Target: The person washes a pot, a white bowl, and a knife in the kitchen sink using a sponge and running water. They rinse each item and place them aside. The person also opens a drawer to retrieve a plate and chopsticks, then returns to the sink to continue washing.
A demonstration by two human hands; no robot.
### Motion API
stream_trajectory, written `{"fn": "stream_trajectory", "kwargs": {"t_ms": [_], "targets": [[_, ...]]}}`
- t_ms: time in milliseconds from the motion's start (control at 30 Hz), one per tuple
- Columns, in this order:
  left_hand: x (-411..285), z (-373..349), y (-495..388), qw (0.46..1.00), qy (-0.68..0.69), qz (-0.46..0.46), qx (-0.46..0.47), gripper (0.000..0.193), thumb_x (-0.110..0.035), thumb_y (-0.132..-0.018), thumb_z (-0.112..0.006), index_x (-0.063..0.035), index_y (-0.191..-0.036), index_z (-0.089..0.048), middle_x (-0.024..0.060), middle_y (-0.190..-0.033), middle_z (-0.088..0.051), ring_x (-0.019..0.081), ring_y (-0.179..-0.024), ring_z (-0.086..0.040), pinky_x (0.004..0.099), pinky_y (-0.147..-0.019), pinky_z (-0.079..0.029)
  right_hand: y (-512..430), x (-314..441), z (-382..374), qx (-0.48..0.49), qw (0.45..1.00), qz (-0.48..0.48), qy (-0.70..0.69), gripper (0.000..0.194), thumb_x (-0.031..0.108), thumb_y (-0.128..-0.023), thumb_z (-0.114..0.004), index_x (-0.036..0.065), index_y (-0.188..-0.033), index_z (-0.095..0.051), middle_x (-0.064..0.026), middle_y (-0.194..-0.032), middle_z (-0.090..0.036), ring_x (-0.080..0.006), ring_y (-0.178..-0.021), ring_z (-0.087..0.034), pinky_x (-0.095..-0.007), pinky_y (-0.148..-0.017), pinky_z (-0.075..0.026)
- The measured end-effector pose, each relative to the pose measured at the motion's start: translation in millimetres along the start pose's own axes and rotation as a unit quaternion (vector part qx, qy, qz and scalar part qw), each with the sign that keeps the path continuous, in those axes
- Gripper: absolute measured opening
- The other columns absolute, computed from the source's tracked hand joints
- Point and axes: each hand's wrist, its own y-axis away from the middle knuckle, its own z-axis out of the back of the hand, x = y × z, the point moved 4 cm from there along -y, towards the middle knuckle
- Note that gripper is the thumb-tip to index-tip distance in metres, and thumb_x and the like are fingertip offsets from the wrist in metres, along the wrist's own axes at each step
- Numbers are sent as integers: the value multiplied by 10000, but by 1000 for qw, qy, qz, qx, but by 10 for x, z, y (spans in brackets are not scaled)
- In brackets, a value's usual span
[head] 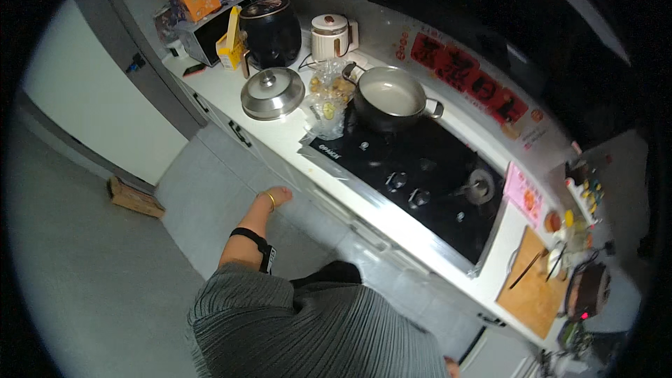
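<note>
My left hand [279, 196], below a gold bracelet, hangs over the floor beside the cabinet fronts; nothing is seen in it, and its fingers are too small to read. Only a sliver of my right hand [451, 366] shows at the bottom edge, beside my pleated grey top. Before me, a two-handled pot [391, 95] without its lid stands at the far left of the black glass cooktop [446, 184]. Clear plastic bags [332, 92] with small round brownish pieces lie against it. A steel-rimmed glass lid [273, 93] rests on the white counter [226, 86].
A black rice cooker or similar appliance [270, 34], a cream electric kettle [331, 37] and a yellow box [229, 50] stand at the back left. To the right are a pink packet [524, 194] and a wooden cutting board [530, 286] with chopsticks. A wooden block [135, 198] lies by the door.
</note>
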Motion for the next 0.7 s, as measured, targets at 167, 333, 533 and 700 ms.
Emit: {"fn": "stream_trajectory", "kwargs": {"t_ms": [167,333,533,700], "targets": [[269,1411,188,954,187,22,-235,509,-240,-776,-576,-74,-1240,-444,130,-1111,-555,241,-974,-539,335,-825,-431,-219,608,80,-214,904,-52,-366,261,236,-876,-527,-2,-968,-580,-39,-942,-605,-140,-879,-526,-289,-785,-410],[-124,2761,-355,915,56,-95,-387,744,-223,-727,-642,-154,-1362,-260,231,-1352,-285,359,-1228,-332,378,-1004,-314,-228,1554,-277,-177,902,-82,-386,243,249,-848,-569,46,-982,-578,4,-835,-571,-111,-765,-511,-269,-660,-418],[-524,3536,-1114,940,-198,-39,-274,691,-197,-758,-591,-263,-1364,-266,142,-1454,-48,418,-1251,-263,403,-1028,-286,-235,2917,-781,-238,865,-114,-426,288,227,-834,-563,29,-1044,-567,-23,-835,-584,-131,-761,-532,-288,-642,-448],[-465,3902,-1430,923,-261,-92,-267,546,-153,-771,-567,-274,-1278,-405,82,-1334,-327,346,-1139,-421,388,-933,-387,-14,3863,-1103,-199,889,-121,-393,246,150,-812,-567,11,-1015,-586,-56,-906,-599,-154,-816,-561,-305,-663,-485]]}}
